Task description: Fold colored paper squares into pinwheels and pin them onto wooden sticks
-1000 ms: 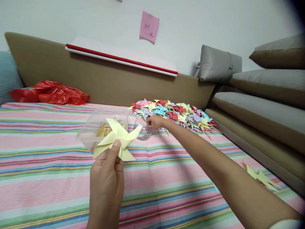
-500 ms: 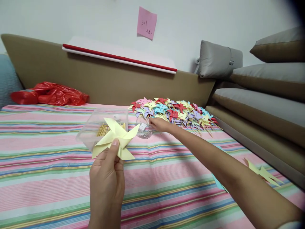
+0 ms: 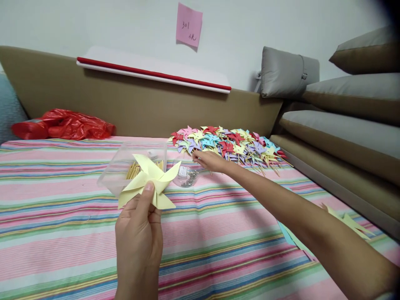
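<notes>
My left hand (image 3: 139, 225) pinches a pale yellow paper pinwheel (image 3: 151, 177) near its centre, thumb on top, holding it above the striped cloth. Behind the pinwheel stands a clear plastic box (image 3: 114, 171) with gold-coloured sticks (image 3: 133, 170) inside. To its right lies a small clear plastic pack (image 3: 177, 180) with a white label and loose silver metal pieces (image 3: 191, 178). My right hand (image 3: 206, 159) reaches out just beyond the pack's right edge. Its fingers are closed together; whatever is between them, if anything, is too small to make out.
A pile of colourful pinwheels on sticks (image 3: 231, 146) lies at the back. Cut paper sheets (image 3: 290, 237) and yellow paper pieces (image 3: 350, 223) are partly under my right arm. A red plastic bag (image 3: 68, 124) sits back left; stacked cushions (image 3: 350, 125) line the right side.
The clear pack has shifted slightly left and towards me, and my right hand is a little further from it. The left hand still holds the pinwheel. The view has tilted slightly.
</notes>
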Available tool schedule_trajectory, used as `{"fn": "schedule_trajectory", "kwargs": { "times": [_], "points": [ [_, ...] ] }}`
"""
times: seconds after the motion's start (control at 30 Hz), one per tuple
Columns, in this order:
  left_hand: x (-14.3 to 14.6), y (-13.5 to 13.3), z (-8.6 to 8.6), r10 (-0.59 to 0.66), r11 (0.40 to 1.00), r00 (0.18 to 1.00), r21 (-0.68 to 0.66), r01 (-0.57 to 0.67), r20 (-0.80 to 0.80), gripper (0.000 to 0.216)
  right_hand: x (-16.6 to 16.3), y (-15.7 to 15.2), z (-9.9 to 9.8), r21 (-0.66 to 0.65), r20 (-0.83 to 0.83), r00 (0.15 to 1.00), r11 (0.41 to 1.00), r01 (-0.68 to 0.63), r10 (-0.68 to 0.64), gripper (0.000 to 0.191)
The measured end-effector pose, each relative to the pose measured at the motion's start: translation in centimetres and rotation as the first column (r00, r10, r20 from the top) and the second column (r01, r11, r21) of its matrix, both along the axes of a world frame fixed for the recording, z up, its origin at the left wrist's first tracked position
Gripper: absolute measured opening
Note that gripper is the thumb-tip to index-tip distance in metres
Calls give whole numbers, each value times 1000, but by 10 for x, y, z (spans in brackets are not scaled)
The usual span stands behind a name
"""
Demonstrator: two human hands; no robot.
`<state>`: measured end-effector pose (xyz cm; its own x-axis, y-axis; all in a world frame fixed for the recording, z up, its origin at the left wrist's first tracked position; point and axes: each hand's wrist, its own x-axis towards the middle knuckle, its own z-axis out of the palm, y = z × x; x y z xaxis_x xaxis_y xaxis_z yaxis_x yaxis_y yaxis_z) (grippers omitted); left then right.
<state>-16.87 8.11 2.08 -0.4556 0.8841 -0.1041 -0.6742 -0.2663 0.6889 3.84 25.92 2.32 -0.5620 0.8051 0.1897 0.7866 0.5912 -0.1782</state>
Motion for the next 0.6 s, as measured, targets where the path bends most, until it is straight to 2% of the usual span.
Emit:
{"fn": "schedule_trajectory", "kwargs": {
  "times": [0.1, 0.17, 0.27, 0.33, 0.4, 0.47, 0.6],
  "points": [
    [1, -1, 1, -11, 1000, 1000, -4, 11, -19, 7, 22, -43, 5, 59, -119, 980, 984, 166, -158, 20],
    [2, -2, 2, -21, 1000, 999, 2, 21, -43, 7, 48, -87, -2, 6, -128, 968, 976, 219, -216, 17],
    [8, -2, 1, -17, 1000, 998, 9, 17, -66, 5, 87, -154, -28, -89, -85, 937, 939, 332, -339, 17],
    [16, -2, 0, -24, 1000, 998, 14, 25, -65, 4, 104, -185, -49, -90, -86, 887, 891, 446, -453, 17],
    [28, -3, -3, -49, 999, 997, 16, 50, -58, 7, 112, -200, -66, -88, -112, 849, 856, 509, -517, 14],
    [42, -4, -6, -81, 997, 996, 13, 81, -49, 11, 114, -205, -77, -95, -157, 834, 849, 520, -529, 13],
    [65, -8, -12, -159, 987, 986, 2, 159, -57, 19, 122, -207, -79, -118, -277, 831, 875, 469, -483, 26]
  ]
}}
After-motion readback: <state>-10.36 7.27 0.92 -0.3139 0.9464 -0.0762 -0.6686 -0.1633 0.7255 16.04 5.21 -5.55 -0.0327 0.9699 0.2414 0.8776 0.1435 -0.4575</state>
